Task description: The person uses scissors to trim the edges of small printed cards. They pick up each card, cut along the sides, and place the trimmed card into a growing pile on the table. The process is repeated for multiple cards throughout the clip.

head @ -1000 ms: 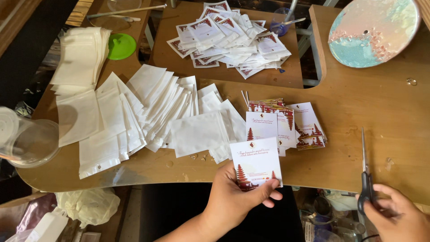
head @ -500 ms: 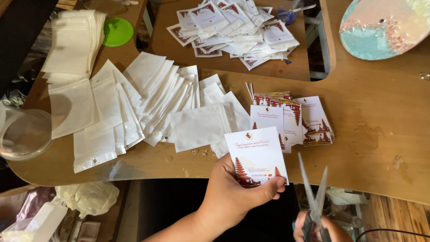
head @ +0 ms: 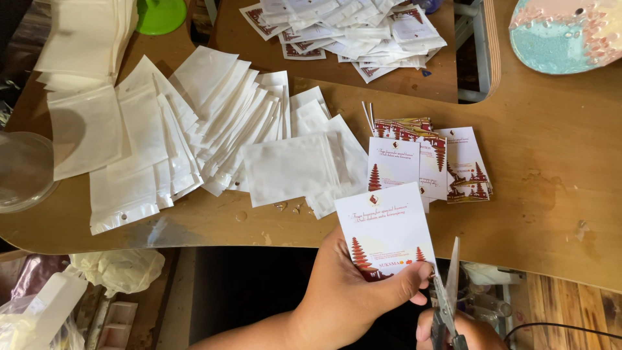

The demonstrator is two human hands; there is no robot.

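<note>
Just below the wooden table's (head: 551, 194) near edge, the left hand (head: 350, 291) pinches a printed card (head: 387, 228) while the right hand (head: 453, 330) grips open scissors (head: 447, 291) beside the thumb, which the blades could nick.

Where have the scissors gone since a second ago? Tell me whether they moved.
Yes. The scissors moved left along the table edge, from the right corner to the printed card in the left hand; the right hand grips them.

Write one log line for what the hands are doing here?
left hand: holds printed card | right hand: holds scissors, blades open at card's corner | table: white pouches, card stack
</note>
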